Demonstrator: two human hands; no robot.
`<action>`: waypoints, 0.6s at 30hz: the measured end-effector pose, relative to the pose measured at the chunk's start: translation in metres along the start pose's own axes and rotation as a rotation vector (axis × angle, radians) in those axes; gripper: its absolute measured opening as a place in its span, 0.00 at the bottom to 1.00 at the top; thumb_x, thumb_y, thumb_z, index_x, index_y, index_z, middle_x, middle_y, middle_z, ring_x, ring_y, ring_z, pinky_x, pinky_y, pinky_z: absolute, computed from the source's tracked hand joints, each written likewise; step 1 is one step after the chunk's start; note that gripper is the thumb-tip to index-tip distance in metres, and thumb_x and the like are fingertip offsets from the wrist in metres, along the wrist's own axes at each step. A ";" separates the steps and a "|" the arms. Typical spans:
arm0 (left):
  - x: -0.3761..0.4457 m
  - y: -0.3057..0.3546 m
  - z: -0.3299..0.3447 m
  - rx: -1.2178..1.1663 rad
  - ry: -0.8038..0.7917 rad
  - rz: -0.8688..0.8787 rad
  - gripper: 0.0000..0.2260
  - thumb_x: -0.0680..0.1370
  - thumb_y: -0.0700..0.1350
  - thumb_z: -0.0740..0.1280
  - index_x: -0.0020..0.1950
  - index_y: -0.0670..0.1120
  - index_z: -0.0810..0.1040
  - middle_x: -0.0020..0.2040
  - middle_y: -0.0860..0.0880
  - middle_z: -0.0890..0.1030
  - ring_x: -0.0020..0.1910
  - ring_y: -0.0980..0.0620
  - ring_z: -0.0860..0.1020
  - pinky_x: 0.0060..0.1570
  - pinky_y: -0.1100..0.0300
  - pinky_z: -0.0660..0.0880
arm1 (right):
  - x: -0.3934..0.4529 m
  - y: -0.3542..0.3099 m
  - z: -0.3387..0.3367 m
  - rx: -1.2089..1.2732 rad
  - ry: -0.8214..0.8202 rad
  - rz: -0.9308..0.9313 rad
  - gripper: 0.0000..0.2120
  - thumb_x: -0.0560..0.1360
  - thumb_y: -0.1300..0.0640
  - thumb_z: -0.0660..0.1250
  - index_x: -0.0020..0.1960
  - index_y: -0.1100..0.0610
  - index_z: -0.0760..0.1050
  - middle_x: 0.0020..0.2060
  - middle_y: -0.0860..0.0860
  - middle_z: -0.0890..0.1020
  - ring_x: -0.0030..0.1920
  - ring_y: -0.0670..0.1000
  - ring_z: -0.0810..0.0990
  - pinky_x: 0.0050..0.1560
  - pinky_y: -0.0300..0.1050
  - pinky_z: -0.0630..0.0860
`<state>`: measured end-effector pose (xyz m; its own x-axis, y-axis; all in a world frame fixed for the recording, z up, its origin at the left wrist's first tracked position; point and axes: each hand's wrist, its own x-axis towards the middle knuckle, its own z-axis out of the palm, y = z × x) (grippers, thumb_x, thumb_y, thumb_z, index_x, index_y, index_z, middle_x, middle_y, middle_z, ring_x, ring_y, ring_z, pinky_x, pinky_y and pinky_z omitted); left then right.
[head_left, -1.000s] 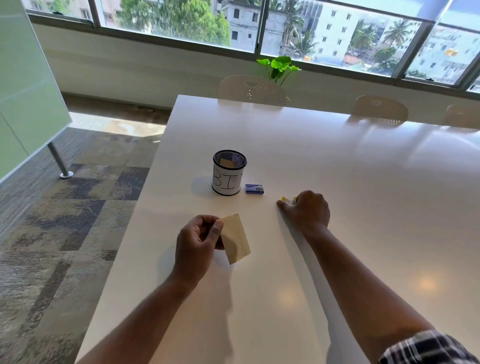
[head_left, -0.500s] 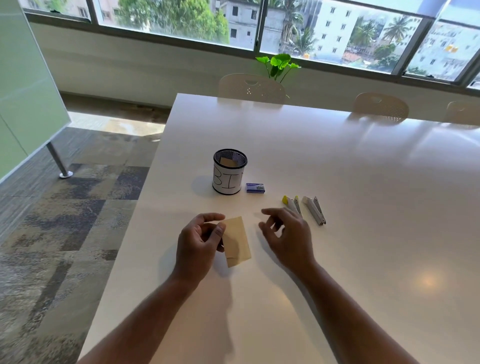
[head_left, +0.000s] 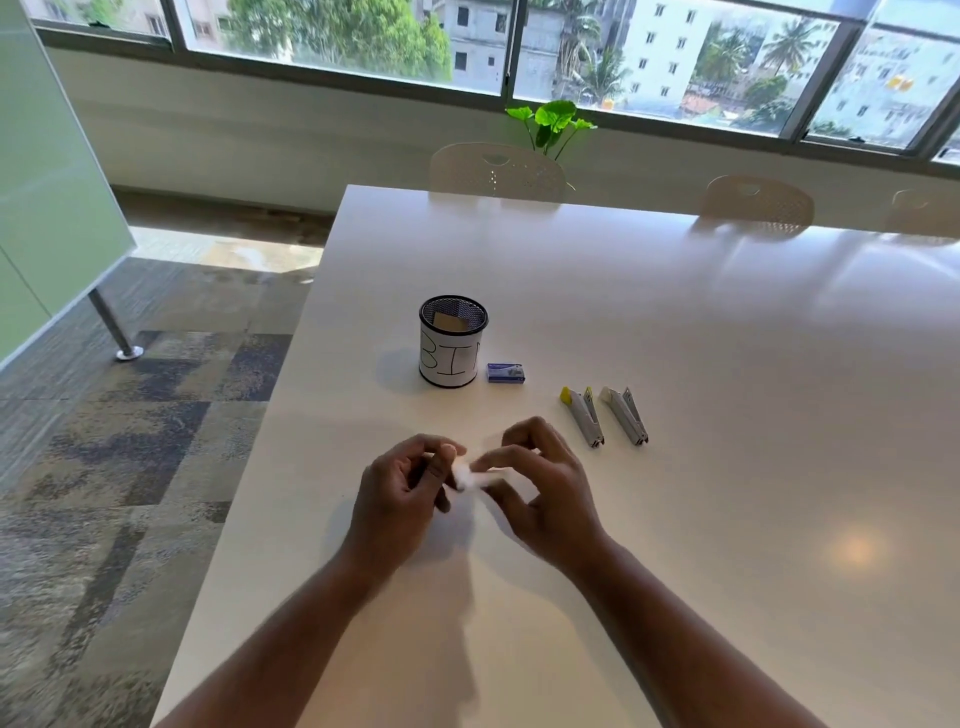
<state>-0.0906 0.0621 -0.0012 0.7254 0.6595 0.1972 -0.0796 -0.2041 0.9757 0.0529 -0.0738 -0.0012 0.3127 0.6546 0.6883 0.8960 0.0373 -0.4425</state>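
Note:
Over the white table (head_left: 675, 322) my left hand (head_left: 402, 488) and my right hand (head_left: 540, 493) meet, and both pinch a small pale piece of paper (head_left: 470, 475) between their fingertips. The paper looks edge-on and blurred, so its shape is unclear. A black mesh cup (head_left: 452, 340) with a white label reading "BI" stands beyond the hands, with a tan slip inside it. A small blue staple box (head_left: 505, 373) lies just right of the cup. Two white staplers (head_left: 605, 415) lie side by side to the right of my right hand.
The table's left edge runs close to my left arm, with patterned carpet (head_left: 130, 441) below. Beige chairs (head_left: 496, 166) line the far side under the windows, beside a green plant (head_left: 553, 119). A green board on a metal leg (head_left: 109, 325) stands at left.
My right hand left the staplers, moved left and joined my left hand on the paper. The tan slip, seen flat before, now shows only as a small pale shape between the fingertips.

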 end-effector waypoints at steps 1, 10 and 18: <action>-0.001 0.000 0.002 0.018 0.005 0.026 0.09 0.82 0.51 0.66 0.50 0.53 0.85 0.32 0.52 0.82 0.28 0.58 0.75 0.32 0.65 0.71 | 0.000 0.001 0.000 0.024 0.021 0.027 0.06 0.78 0.55 0.74 0.51 0.57 0.84 0.45 0.51 0.76 0.47 0.53 0.77 0.43 0.50 0.75; -0.004 0.003 0.005 0.214 -0.017 0.209 0.11 0.73 0.60 0.73 0.45 0.53 0.81 0.43 0.56 0.79 0.37 0.53 0.78 0.32 0.66 0.72 | 0.002 0.002 -0.005 0.273 -0.058 0.213 0.15 0.79 0.50 0.71 0.44 0.63 0.80 0.37 0.51 0.80 0.36 0.53 0.77 0.34 0.47 0.74; -0.004 0.001 0.004 0.058 -0.085 0.059 0.03 0.80 0.51 0.71 0.53 0.54 0.82 0.43 0.50 0.86 0.43 0.49 0.85 0.42 0.52 0.82 | 0.003 0.000 -0.008 0.347 -0.055 0.369 0.13 0.75 0.50 0.75 0.44 0.59 0.79 0.32 0.48 0.76 0.32 0.50 0.70 0.33 0.45 0.70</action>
<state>-0.0913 0.0565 -0.0010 0.7762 0.5818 0.2431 -0.0860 -0.2842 0.9549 0.0558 -0.0780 0.0055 0.5628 0.7100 0.4233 0.5688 0.0390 -0.8216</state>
